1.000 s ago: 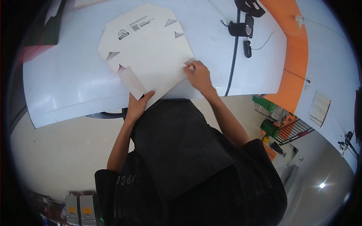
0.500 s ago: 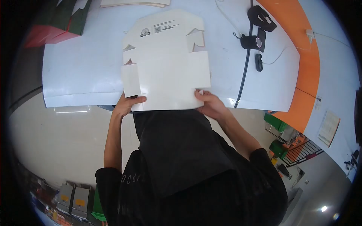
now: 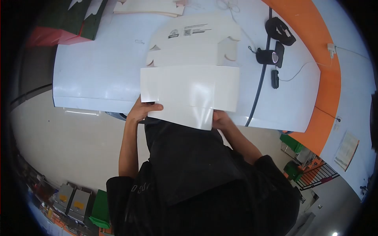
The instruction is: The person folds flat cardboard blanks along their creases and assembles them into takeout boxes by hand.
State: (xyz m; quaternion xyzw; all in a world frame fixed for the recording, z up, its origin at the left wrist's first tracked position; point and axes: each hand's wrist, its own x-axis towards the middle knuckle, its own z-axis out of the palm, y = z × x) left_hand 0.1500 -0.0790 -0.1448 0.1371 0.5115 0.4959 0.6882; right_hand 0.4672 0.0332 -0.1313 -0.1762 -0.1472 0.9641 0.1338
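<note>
A white die-cut cardboard box blank (image 3: 181, 84) lies over the table's near edge, with slotted side flaps and small black print near its far end. Its near part bends up along a crease, and the near right corner juts towards me. My left hand (image 3: 142, 110) is closed on the near left edge, thumb on top and fingers underneath. At the near right, my right hand (image 3: 221, 119) is closed on the edge beneath the side flap; the cardboard partly hides its fingers.
More flat cardboard (image 3: 147, 8) lies at the table's back edge. A dark green and red box (image 3: 65, 23) stands at the far left. On the right are a black round device (image 3: 266, 56), a black strap (image 3: 280, 31), a small black gadget (image 3: 275, 79) and thin cables.
The near part of the box blank has bent up along a crease, its right corner coming towards me. My right hand has slipped lower, partly behind the cardboard. The whole view has shifted slightly.
</note>
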